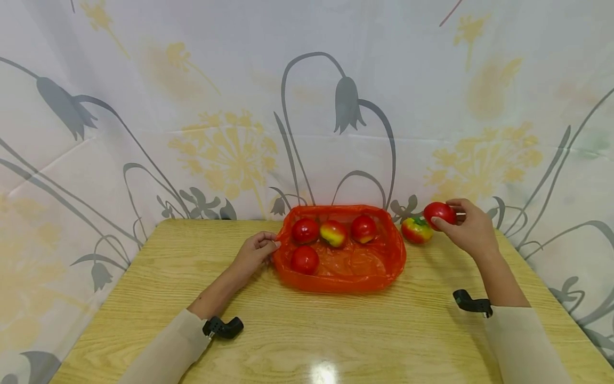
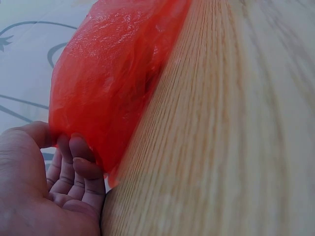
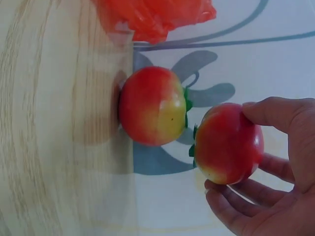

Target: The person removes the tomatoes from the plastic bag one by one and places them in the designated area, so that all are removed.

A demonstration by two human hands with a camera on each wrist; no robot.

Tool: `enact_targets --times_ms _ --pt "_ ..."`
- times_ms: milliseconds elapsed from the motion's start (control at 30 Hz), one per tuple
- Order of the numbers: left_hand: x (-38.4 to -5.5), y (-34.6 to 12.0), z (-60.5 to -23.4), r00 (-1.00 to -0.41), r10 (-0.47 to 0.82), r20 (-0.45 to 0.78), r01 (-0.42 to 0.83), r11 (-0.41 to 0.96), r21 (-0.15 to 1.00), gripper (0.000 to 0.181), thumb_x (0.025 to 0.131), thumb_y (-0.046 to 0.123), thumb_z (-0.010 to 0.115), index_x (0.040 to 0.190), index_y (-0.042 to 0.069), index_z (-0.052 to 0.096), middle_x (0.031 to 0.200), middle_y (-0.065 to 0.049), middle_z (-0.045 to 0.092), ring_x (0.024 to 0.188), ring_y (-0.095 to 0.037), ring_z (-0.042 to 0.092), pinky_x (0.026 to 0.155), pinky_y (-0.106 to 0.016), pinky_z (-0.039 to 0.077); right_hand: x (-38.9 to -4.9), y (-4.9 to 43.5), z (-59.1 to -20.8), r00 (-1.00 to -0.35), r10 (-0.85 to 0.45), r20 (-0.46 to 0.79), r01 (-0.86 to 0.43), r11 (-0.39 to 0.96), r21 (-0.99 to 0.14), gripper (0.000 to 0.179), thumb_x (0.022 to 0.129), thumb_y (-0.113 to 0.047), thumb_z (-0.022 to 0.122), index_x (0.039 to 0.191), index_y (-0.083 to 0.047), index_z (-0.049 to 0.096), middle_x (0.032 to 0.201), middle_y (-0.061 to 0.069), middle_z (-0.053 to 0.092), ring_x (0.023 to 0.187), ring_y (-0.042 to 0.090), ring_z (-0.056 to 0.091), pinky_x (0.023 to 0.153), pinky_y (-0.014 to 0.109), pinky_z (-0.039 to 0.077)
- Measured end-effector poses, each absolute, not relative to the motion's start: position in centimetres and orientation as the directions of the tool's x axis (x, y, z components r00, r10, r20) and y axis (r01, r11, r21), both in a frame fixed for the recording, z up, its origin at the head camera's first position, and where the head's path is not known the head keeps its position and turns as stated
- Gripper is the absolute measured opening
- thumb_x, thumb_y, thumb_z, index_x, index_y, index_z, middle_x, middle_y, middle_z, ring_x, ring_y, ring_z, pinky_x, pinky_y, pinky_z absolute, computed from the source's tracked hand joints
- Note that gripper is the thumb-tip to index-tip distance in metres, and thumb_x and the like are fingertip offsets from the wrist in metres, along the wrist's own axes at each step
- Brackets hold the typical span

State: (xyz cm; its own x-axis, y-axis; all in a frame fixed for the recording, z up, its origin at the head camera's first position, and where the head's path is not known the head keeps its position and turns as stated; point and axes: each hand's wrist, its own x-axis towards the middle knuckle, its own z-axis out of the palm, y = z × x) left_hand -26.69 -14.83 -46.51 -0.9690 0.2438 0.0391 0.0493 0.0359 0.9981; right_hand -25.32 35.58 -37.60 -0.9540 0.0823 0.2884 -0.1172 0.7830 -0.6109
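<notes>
A red plastic bag, spread wide like a shallow basin, sits at the back of the table with several red and yellow-red tomatoes inside. My left hand pinches the bag's left edge between thumb and fingers; the left wrist view shows the red film rising from the fingertips. To the right of the bag, my right hand holds a shiny red tomato, its green leafy end facing down. Just below it, another red-and-yellow tomato with a green top rests on the wooden table.
The table has a light wood-grain top. Close behind its back edge hangs a pale curtain with grey and yellow flower prints. A black wrist device is worn on each forearm.
</notes>
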Motion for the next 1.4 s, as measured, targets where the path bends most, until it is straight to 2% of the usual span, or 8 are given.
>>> enact_targets --times_ms 467,933,1400 --pt "-26.6 -14.8 -46.5 -0.968 0.247 0.036 0.046 0.033 0.998 0.029 0.106 0.01 0.061 0.125 -0.011 0.057 0.088 0.002 0.07 0.076 -0.012 0.058 0.069 -0.022 0.051 -25.6 37.7 -39.3 -0.95 0.137 0.281 -0.065 0.792 -0.607 0.064 0.103 -0.036 0.067 0.146 0.009 0.048 0.139 0.038 0.054 0.12 0.056 0.055 0.093 0.069 0.052" --pt "-26.6 -14.8 -46.4 -0.968 0.246 0.038 0.047 0.031 0.998 0.028 0.106 0.011 0.061 0.126 -0.009 0.057 0.087 0.003 0.07 0.075 -0.012 0.057 0.069 -0.022 0.05 -26.3 39.2 -41.0 -0.94 0.116 0.322 -0.077 0.845 -0.529 0.06 0.099 -0.022 0.073 0.14 0.014 0.049 0.133 0.04 0.054 0.113 0.056 0.054 0.092 0.07 0.05" --pt "-26.7 -14.8 -46.6 -0.971 0.237 0.043 0.052 0.034 0.998 0.025 0.106 0.01 0.062 0.124 -0.007 0.059 0.087 0.003 0.07 0.075 -0.013 0.057 0.069 -0.022 0.05 -26.7 39.7 -42.1 -0.963 0.09 0.255 -0.058 0.854 -0.518 0.064 0.095 -0.018 0.076 0.142 0.016 0.046 0.135 0.043 0.047 0.117 0.06 0.048 0.096 0.074 0.046"
